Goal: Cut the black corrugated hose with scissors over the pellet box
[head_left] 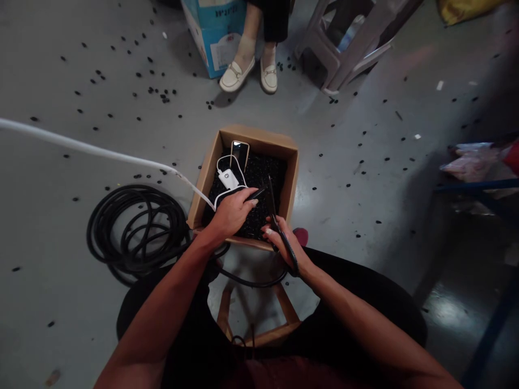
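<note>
My left hand (234, 212) is over the cardboard box (291, 178), pinching a short dark ridged piece (257, 194) between thumb and fingers. Whether this piece joins the black hose outside the box is hidden. In my right hand (285, 241) is a pair of black-handled scissors (272, 200), its blades pointing away from me just right of the ridged piece. I cannot tell whether the blades touch it. Many small black pieces (259, 224) fill the box bottom. On them lie a phone (240, 155) and a white plug-like device (228, 179) with a thin white cord.
A coil of black hose (135, 232) lies on the floor left of the box. A white cable (89, 149) runs in from the left. Beyond are a person's white shoes (239, 74), a blue carton (214, 38) and a plastic stool (344, 59). Black bits dot the floor.
</note>
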The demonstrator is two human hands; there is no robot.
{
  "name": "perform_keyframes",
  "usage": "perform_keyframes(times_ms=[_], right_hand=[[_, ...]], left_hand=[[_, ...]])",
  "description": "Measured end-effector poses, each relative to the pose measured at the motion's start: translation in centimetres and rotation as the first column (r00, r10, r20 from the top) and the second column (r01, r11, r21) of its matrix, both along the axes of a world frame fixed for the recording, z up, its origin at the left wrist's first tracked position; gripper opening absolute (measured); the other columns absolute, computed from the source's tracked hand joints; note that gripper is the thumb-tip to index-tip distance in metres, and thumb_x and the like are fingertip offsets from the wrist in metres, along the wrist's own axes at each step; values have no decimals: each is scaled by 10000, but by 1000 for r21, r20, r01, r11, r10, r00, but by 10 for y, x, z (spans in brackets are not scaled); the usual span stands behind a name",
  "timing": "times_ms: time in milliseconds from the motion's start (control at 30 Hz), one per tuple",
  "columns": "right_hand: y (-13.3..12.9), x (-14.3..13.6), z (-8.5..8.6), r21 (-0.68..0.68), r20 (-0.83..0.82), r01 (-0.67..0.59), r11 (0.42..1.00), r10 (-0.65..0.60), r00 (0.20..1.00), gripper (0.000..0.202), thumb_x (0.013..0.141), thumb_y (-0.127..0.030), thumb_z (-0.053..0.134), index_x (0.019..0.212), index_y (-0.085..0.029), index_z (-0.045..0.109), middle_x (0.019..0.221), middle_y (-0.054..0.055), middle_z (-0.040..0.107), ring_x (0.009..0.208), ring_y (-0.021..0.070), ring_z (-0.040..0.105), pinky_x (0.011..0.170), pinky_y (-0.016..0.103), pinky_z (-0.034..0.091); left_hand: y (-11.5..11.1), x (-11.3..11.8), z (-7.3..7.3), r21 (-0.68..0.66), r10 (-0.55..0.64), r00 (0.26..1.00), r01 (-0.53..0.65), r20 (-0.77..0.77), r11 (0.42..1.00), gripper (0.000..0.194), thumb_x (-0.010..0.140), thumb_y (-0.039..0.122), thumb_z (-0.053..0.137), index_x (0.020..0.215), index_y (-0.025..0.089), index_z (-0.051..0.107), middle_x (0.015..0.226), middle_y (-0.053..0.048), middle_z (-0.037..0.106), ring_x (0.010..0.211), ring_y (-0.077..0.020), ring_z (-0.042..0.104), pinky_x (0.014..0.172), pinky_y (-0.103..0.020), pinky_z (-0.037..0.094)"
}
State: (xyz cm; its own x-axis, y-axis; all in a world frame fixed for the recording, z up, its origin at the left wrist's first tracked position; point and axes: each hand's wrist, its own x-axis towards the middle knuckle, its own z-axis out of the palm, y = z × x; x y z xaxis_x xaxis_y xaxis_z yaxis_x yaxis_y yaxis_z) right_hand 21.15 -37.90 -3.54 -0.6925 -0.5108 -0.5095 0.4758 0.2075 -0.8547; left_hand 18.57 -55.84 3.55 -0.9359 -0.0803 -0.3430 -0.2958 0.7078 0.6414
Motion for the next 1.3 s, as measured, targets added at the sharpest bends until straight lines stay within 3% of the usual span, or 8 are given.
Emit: perform_keyframes(times_ms=[267,600,767,967,1300], right_hand=[[5,-7,1,-25,-44,-53,998,52,998,469,817,-495,525,1179,-219,413,1029,62,579,903,198,585,811,374,465],[10,-18,8,-33,-107,-183,983,179,978,513,806,-501,541,1202,-205,404,1056,70,547,937,190,559,831,352,452],[10,-14,4,-103,-40,-136,985,133,990,529,818,-559,513,1208,-216,416,1048,69,556,934,202,572,834,373,460],[11,-9,3,-220,58,-81,972,96,994,515,835,-545,519,1235,-238,416,1117,77,568,978,211,570,832,376,476],[9,-8,-4,-148,44,-47,988,54,998,375,840,-475,513,1114,-221,473,885,18,552,751,151,542,668,297,461]], left_hand=[[3,0,2,58,-33,999,31,36,998,358,848,225,493,1166,158,644,1152,-58,682,1045,-177,623,977,-308,444],[5,0,0,1,-49,997,49,53,999,365,864,216,483,1194,173,632,1215,-56,656,1117,-183,600,1013,-329,428],[7,0,-2,-3,-47,997,47,65,999,377,862,204,481,1208,161,626,1240,-70,640,1144,-192,587,1028,-330,417],[7,1,-1,100,-16,998,10,61,995,389,860,226,481,1220,175,619,1203,-47,661,1037,-175,628,964,-325,468],[5,1,-2,77,-98,992,92,79,993,385,868,214,477,1223,175,620,1211,-45,659,1044,-177,632,959,-324,477]])
